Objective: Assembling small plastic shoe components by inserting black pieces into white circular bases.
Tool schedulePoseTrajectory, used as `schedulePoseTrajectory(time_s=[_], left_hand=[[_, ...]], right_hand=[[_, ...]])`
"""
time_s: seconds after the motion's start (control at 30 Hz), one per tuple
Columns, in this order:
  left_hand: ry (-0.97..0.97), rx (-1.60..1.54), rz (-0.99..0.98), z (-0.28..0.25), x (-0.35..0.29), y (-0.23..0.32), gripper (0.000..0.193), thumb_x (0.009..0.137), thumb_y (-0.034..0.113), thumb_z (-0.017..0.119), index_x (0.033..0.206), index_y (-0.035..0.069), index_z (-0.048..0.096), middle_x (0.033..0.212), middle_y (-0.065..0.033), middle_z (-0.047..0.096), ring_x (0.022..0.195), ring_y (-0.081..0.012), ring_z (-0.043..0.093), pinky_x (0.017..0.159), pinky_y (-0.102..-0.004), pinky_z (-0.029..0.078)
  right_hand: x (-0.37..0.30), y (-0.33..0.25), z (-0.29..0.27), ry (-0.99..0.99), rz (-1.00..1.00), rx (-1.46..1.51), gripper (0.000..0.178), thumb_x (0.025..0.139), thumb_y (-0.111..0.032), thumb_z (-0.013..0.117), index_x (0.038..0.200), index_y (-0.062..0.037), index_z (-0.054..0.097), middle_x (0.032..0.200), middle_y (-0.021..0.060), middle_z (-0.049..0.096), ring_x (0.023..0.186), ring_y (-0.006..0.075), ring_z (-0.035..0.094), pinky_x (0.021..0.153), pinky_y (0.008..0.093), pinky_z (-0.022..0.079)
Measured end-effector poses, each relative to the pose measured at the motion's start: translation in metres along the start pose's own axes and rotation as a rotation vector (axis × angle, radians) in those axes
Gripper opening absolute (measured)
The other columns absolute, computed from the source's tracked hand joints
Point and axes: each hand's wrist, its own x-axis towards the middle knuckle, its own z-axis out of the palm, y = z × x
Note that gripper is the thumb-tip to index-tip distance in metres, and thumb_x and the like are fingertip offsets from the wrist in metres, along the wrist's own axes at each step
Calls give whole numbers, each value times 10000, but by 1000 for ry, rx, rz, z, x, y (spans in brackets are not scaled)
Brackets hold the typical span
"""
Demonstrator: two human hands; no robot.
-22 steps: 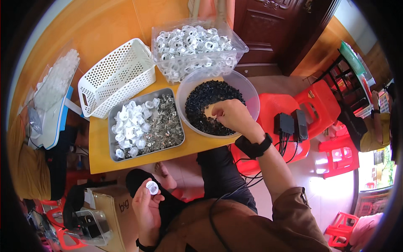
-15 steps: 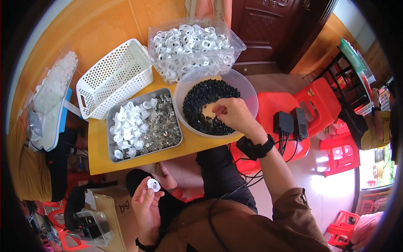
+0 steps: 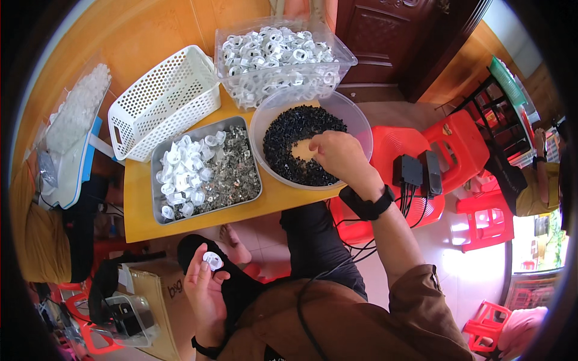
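White round piece (image 3: 212, 261) is pinched in left hand (image 3: 205, 292); right hand (image 3: 342, 157) curls over black bits (image 3: 282, 133), its grip unclear.

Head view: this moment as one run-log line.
left hand: holds white round piece | right hand: at black bits in round tub | gray tray: white parts

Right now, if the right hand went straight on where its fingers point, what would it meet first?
The right hand points left and apparently down, so probably the small black parts in the round tub; depth is unclear, and the tub's bare bottom patch could come first.
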Motion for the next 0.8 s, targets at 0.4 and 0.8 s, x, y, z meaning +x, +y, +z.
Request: schedulePoseTrajectory(time_s=[0.4, 0.8], left_hand=[[63, 17, 21, -4, -3, 2, 368, 928, 122, 551, 1272, -2, 516, 1040, -72, 630, 865, -139, 622, 637, -251, 525], [6, 21, 20, -5, -4, 3, 300, 927, 120, 556, 1196, -12, 577, 980, -88, 651, 828, -147, 628, 606, -258, 528]], right_hand=[[13, -4, 18, -275, -97, -318, 106, 743, -120, 578, 789, -99, 671, 766, 130, 650, 802, 326, 644, 715, 430, 510], [11, 3, 23, -290, -85, -255, 94, 752, -119, 595, 784, -91, 679, 750, 136, 648, 755, 339, 638, 681, 437, 509]])
